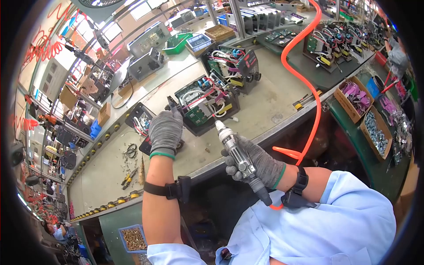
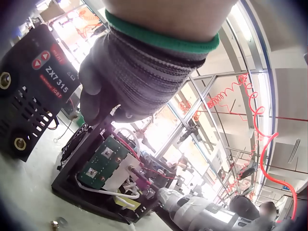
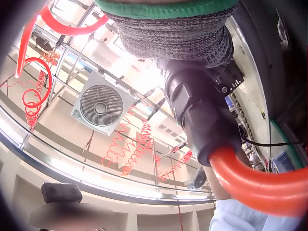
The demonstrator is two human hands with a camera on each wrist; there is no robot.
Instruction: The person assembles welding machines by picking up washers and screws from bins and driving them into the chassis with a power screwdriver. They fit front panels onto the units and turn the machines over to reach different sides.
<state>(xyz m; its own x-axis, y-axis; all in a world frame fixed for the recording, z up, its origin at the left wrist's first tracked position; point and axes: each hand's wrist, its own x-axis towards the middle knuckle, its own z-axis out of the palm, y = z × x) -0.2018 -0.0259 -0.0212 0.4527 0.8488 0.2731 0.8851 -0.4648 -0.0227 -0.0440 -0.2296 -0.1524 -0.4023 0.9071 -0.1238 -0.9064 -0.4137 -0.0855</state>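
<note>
In the head view my gloved right hand [image 1: 260,163] grips a grey air screwdriver [image 1: 238,154] with an orange hose at its rear; its tip points at an opened device [image 1: 201,106] full of boards and wires. My gloved left hand [image 1: 166,132] is at the device's left edge, fingers around a dark part there. The left wrist view shows the left hand [image 2: 139,77] at the top corner of the device's frame [image 2: 86,197], the tool [image 2: 202,209] close to the wiring. In the right wrist view the right hand [image 3: 173,43] is around the tool's dark rear end [image 3: 207,115].
A second opened device [image 1: 234,66] stands just behind. An orange hose [image 1: 304,79] hangs down on the right. Pliers [image 1: 129,176] and loose screws lie at the left. Boxes of parts [image 1: 353,97] stand at the right, a green tray [image 1: 177,43] at the back.
</note>
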